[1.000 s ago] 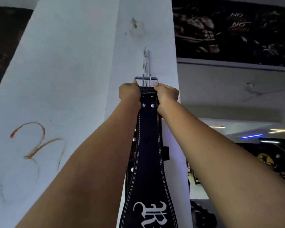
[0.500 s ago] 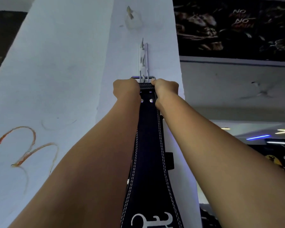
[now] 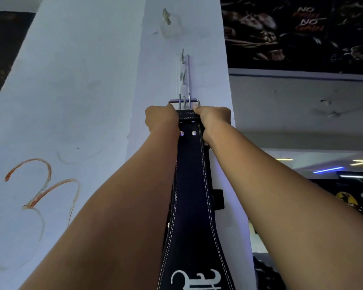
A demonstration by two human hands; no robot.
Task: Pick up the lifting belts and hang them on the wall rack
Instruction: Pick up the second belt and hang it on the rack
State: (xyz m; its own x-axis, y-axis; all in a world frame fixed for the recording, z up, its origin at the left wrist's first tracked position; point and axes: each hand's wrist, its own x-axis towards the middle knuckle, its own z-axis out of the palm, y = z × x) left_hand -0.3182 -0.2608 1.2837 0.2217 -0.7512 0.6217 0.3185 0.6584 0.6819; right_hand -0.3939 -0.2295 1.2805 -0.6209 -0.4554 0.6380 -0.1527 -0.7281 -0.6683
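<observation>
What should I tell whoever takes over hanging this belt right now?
Left hand: grip closed on the left side of the belt near its top.
Right hand: grip closed on the right side, same height.
The buckle is raised against the white pillar, at the bottom hook of the wall rack. Whether it has caught the hook is unclear.
Done: belt picked up and lifted to the rack.
Left: seat the buckle on a hook, let go, and hang any other belts; none are in view.

Dim, bluish indoor light; glowing ceiling strips (image 3: 327,170) at right, wide-angle stretching and soft edges.
</observation>
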